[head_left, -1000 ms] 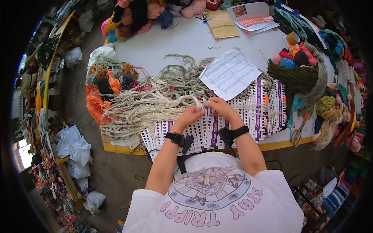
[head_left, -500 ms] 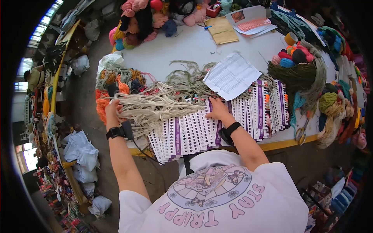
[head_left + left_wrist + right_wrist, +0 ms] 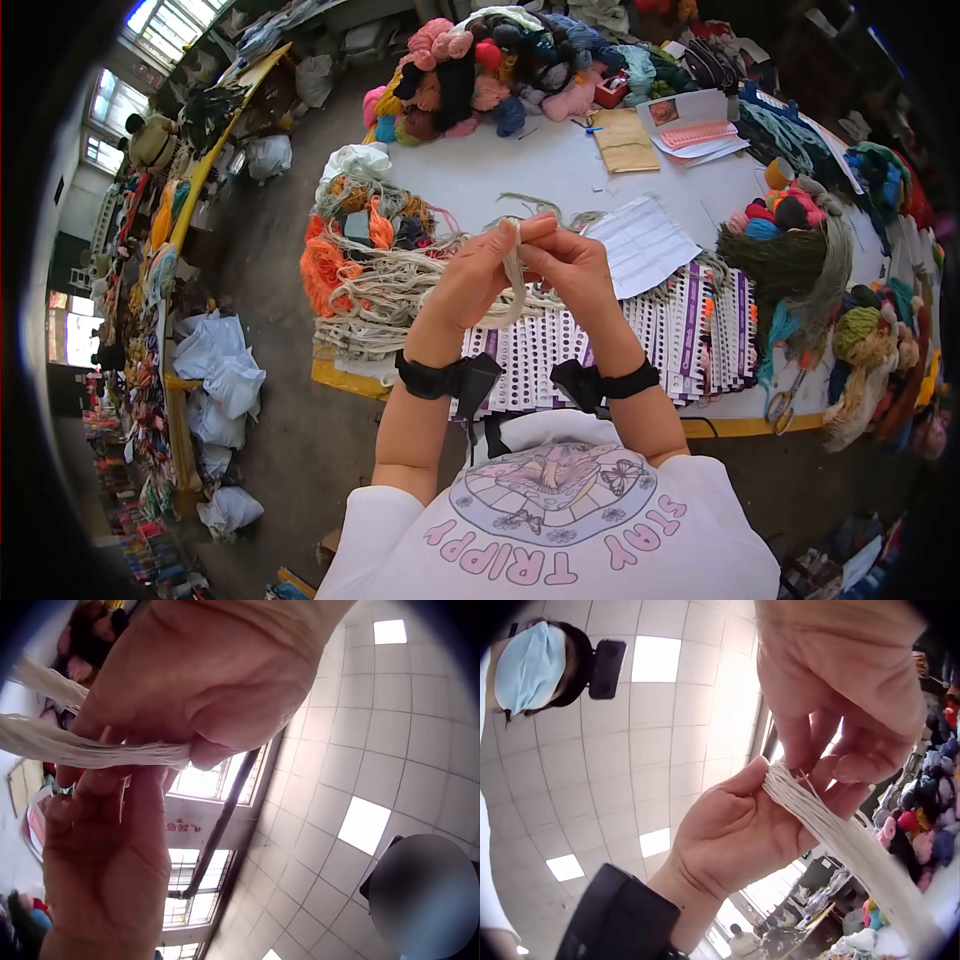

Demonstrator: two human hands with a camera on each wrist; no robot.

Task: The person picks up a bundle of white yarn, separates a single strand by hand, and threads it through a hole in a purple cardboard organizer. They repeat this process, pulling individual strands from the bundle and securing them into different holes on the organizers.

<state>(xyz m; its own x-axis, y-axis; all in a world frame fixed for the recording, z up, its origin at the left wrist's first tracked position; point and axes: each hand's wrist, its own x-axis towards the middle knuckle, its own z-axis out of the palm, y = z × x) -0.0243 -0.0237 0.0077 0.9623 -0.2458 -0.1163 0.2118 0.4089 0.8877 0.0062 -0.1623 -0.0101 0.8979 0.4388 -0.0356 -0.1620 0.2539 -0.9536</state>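
Held up over the table, a skein of off-white thread loops over my left hand. In the left wrist view its thumb presses the thread against the fingers. My right hand meets it from the other side. The right wrist view has the right hand with bent fingers at the looped end of the thread, thumb and finger pinching at fine strands there. Below lie more off-white skeins across a row of white cards punched with holes and bearing purple strips.
A printed sheet lies over the cards. Orange yarn is heaped at the left, dark green skeins at the right. Scissors rest near the front edge. Coloured yarn is piled at the back beside a brown envelope.
My left hand went out left along the off-white skeins, then came back to the middle. Both hands are now raised together with off-white thread between them, and the view has tilted up.
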